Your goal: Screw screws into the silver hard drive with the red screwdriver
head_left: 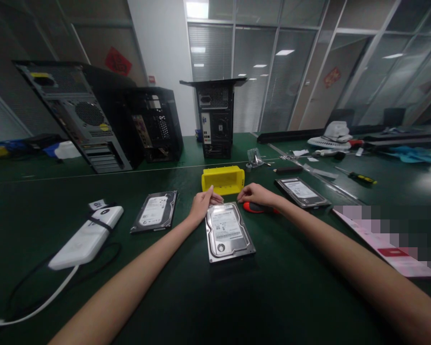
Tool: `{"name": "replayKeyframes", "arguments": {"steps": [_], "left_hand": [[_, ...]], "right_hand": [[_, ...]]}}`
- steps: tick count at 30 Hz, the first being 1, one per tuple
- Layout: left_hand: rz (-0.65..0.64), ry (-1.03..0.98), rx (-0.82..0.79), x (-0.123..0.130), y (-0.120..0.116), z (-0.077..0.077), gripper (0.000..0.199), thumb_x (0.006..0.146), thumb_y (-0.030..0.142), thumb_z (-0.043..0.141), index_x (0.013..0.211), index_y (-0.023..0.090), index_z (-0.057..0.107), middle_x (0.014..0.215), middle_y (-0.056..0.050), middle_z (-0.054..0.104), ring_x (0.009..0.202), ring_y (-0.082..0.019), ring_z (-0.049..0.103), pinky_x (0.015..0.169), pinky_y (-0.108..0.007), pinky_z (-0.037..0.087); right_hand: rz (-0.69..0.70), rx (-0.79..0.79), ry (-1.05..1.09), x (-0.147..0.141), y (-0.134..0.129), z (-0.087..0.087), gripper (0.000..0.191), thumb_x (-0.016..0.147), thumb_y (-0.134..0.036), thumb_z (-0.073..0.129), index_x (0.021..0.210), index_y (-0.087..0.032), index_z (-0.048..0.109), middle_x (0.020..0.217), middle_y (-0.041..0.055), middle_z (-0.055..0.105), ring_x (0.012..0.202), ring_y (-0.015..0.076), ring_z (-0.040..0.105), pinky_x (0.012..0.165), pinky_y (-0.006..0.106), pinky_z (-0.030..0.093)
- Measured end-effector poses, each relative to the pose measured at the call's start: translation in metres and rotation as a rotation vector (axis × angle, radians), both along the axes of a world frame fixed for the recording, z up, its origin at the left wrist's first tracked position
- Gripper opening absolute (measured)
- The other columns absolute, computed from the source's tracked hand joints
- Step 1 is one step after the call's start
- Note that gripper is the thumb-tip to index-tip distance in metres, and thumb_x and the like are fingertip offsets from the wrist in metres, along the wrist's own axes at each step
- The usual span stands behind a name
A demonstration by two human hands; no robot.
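A silver hard drive (227, 227) lies label up on the green table in front of me. My left hand (202, 203) rests at its far left corner, the thumb raised and the fingers stretched along its far edge. Just beyond the far right corner, my right hand (257, 194) is closed with its fingertips bent together; whatever they may hold is too small to make out. Under that hand lies a red and black screwdriver handle (253, 207), partly covered. A yellow plastic bin (223, 190) stands on its side behind both hands.
Further hard drives lie to the left (154, 211) and right (301, 192). A white power strip (88, 237) with cables sits at left, a pink sheet (375, 230) at right. Computer cases (217, 120) stand behind. A yellow-black screwdriver (361, 177) lies far right.
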State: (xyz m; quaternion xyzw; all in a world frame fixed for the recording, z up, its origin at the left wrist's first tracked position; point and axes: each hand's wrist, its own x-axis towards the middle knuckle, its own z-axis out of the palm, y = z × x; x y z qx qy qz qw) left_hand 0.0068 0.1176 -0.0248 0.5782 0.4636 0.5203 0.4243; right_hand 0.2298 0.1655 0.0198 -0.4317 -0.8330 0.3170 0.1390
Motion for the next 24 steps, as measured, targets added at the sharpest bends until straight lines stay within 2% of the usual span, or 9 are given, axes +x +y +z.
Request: {"name": "replayKeyframes", "arguments": {"steps": [6, 12, 17, 21, 24], "left_hand": [[-0.007, 0.001, -0.004, 0.000, 0.000, 0.000, 0.063, 0.086, 0.062, 0.043, 0.072, 0.009, 0.073, 0.075, -0.014, 0.074, 0.067, -0.019, 0.070, 0.065, -0.026, 0.052], [-0.006, 0.008, -0.008, 0.000, 0.001, -0.002, 0.063, 0.088, 0.061, 0.040, 0.071, 0.010, 0.073, 0.073, -0.013, 0.074, 0.063, -0.018, 0.068, 0.061, -0.025, 0.052], [-0.001, 0.029, -0.012, 0.000, 0.002, -0.001, 0.064, 0.088, 0.061, 0.039, 0.071, 0.010, 0.073, 0.075, -0.013, 0.074, 0.065, -0.019, 0.069, 0.062, -0.025, 0.052], [0.004, 0.033, -0.014, 0.000, 0.000, 0.000, 0.066, 0.088, 0.063, 0.038, 0.072, 0.010, 0.072, 0.075, -0.014, 0.074, 0.066, -0.020, 0.070, 0.063, -0.026, 0.053], [0.004, 0.027, -0.013, 0.001, -0.001, 0.002, 0.067, 0.087, 0.064, 0.037, 0.070, 0.010, 0.072, 0.074, -0.014, 0.074, 0.066, -0.020, 0.070, 0.064, -0.027, 0.053]], "right_hand": [[0.050, 0.023, -0.029, -0.001, 0.000, 0.002, 0.019, 0.076, -0.010, 0.059, 0.086, -0.010, 0.075, 0.087, 0.0070, 0.074, 0.081, 0.0162, 0.067, 0.076, 0.023, 0.048], [0.017, 0.041, -0.002, -0.001, -0.003, 0.004, 0.015, 0.075, -0.011, 0.061, 0.079, -0.011, 0.075, 0.081, 0.0062, 0.074, 0.077, 0.0164, 0.067, 0.073, 0.023, 0.048], [-0.030, 0.058, 0.109, -0.005, -0.011, 0.004, 0.019, 0.080, -0.019, 0.060, 0.090, -0.008, 0.072, 0.083, 0.0088, 0.073, 0.074, 0.0148, 0.067, 0.070, 0.023, 0.050], [0.023, 0.063, 0.160, -0.012, -0.020, 0.007, 0.022, 0.081, -0.026, 0.063, 0.089, -0.008, 0.071, 0.084, 0.0085, 0.072, 0.074, 0.0141, 0.066, 0.072, 0.024, 0.051], [0.082, 0.070, 0.156, -0.014, -0.026, 0.008, 0.021, 0.080, -0.026, 0.063, 0.087, -0.009, 0.071, 0.084, 0.0078, 0.071, 0.076, 0.0147, 0.065, 0.077, 0.026, 0.050]]}}
